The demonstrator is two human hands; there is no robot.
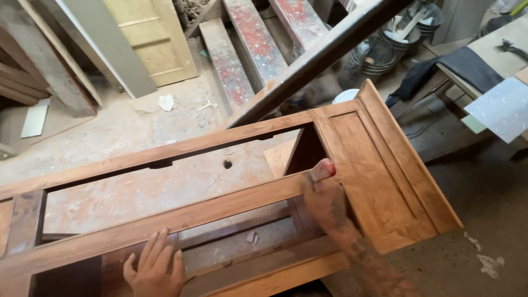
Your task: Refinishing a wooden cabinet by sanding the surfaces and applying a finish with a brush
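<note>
A brown stained wooden cabinet frame (181, 212) lies on its side, its panelled end (379, 170) at the right. My left hand (155, 267) rests flat on the frame's lower rail, fingers spread, holding nothing. My right hand (325, 201), smeared with stain, is closed on a small reddish pad (322, 169) pressed against the top of the front rail where it meets the panelled end. The right hand is blurred by motion.
A dark beam (324, 55) slants across above the frame. Red-stained planks (247, 49), a pale yellow door (151, 38) and boards lean at the back. Metal buckets (377, 55) stand at upper right beside a bench with dark cloth (451, 69). The floor is dusty concrete (484, 220).
</note>
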